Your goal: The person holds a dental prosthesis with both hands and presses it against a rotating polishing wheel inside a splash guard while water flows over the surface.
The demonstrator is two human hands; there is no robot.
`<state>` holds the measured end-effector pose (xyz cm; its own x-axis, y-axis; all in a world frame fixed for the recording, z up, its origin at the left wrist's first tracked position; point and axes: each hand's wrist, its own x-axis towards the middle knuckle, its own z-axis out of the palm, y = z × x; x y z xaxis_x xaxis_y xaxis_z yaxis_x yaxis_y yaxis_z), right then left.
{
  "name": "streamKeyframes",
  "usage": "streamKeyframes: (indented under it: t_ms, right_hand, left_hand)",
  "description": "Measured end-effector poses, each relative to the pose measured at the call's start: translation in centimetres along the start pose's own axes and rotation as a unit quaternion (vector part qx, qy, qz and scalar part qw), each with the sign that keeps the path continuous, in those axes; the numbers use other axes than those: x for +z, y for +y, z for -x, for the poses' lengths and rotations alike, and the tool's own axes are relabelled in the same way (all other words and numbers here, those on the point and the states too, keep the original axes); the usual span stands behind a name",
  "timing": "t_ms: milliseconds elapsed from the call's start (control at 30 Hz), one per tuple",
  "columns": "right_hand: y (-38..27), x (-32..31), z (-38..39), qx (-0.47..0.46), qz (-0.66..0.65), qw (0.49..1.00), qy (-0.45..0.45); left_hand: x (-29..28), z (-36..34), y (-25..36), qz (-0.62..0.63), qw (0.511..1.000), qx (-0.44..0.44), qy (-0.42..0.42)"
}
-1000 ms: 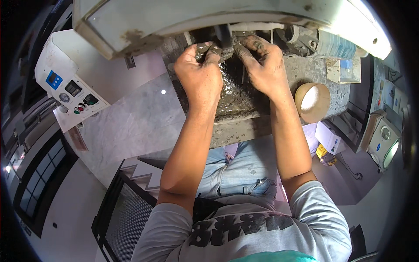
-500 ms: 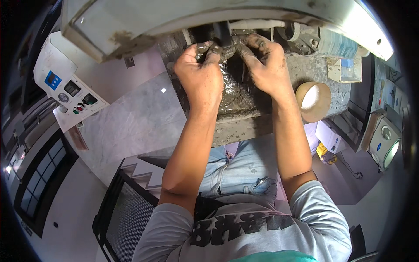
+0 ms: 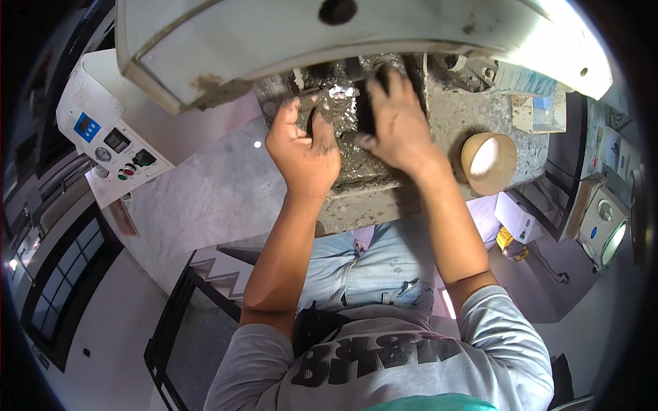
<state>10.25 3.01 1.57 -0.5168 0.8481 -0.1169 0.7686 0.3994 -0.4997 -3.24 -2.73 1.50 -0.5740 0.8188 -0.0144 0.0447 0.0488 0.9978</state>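
Note:
Over a wet, mud-coated trough (image 3: 370,171) beneath a white machine housing (image 3: 274,58), both hands are at work, smeared with grey slurry. My left hand (image 3: 303,147) is at the trough's left side, fingers curled in toward the thumb; whatever they hold is too small and muddy to make out. Just beyond its fingertips is a bright, wet glint (image 3: 340,91). My right hand (image 3: 401,127) reaches over the right part of the trough, palm down with fingers spread, slightly blurred. Nothing shows in it.
A tan bowl (image 3: 489,164) with white contents stands right of the trough. Behind it are a small white open box (image 3: 540,113) and a bluish translucent container (image 3: 524,79). A control panel (image 3: 122,147) with buttons stands at left. The housing overhangs the hands' far side.
The hands were together at a dark rod under the housing. The right hand has come away and spread its fingers; the left has drawn slightly left and nearer, fingers still curled.

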Motion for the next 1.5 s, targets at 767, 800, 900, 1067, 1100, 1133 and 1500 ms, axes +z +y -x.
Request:
streamKeyframes:
  t_ms: [767,800,900,1067,1100,1133,1500]
  right_hand:
    - [0.8,-3.0,-0.1,-0.076,-0.226,0.971,0.024]
    - [1.9,-1.7,-0.1,-0.034,-0.24,0.969,0.039]
    - [1.3,-1.8,-0.6,0.036,-0.314,0.947,0.053]
    - [1.2,-1.8,-1.6,0.078,-0.316,0.942,0.076]
    - [1.1,-2.0,-1.8,0.066,-0.3,0.949,0.067]
    - [1.2,-2.0,-1.8,0.066,-0.301,0.949,0.067]
    - [1.4,-1.7,-1.4,0.005,-0.274,0.952,0.136]
  left_hand:
    - [1.4,0.5,-1.1,0.013,0.999,-0.01,-0.032]
    - [1.7,0.4,-1.2,0.015,1.0,-0.014,-0.017]
    - [1.9,-0.5,-0.5,0.01,0.999,-0.04,0.003]
    - [2.7,-2.0,0.4,0.049,0.99,-0.126,0.041]
    - [2.8,-2.2,0.4,0.048,0.99,-0.126,0.041]
    - [2.9,-2.3,0.4,0.073,0.986,-0.143,0.041]
    - [3.4,-1.6,1.2,0.138,0.973,-0.175,0.053]
